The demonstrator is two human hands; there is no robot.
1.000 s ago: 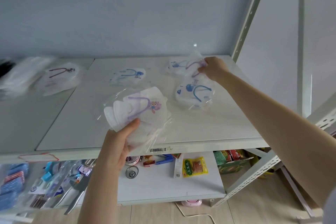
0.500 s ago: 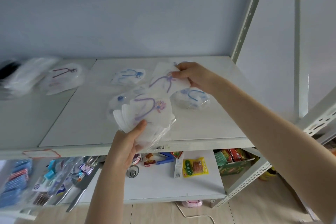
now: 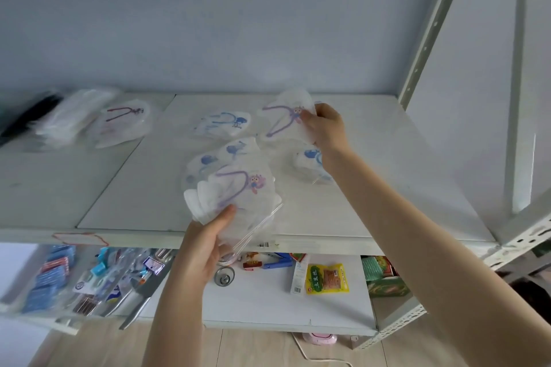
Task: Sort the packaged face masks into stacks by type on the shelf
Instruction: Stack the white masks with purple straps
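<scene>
Step in hand: gathering by type. I judge the sort partly done, since packs lie scattered singly on the shelf (image 3: pixel 387 188).
Shelf, left end: a pile of white packs (image 3: pixel 70 116), with a red-strap pack (image 3: pixel 123 122) just beside it.
Shelf, middle: one blue-strap pack (image 3: pixel 223 125) lying flat, apart from the others.
Left grip (image 3: pixel 205 241): thumb and fingers curled round the lower edge of a fanned bundle (image 3: pixel 235 194), held over the shelf's front edge. A purple-strap pack is on top.
Right grip (image 3: pixel 326 128): pinches a single purple-strap pack (image 3: pixel 283 122) by its right edge, near the back of the shelf.
Next move: probably lay the single pack on the bundle's matching top pack. The film looks slippery, so hold thumb pressure until it is seated.
Hard to make out: the pile is blurred and its type is unreadable. A black item (image 3: pixel 26 116) beside it is cut off.
Uncertain: I cannot tell whether the blue prints behind the bundle belong to it or lie on the shelf.
Hidden: my right forearm partly covers another blue pack (image 3: pixel 310 164).
</scene>
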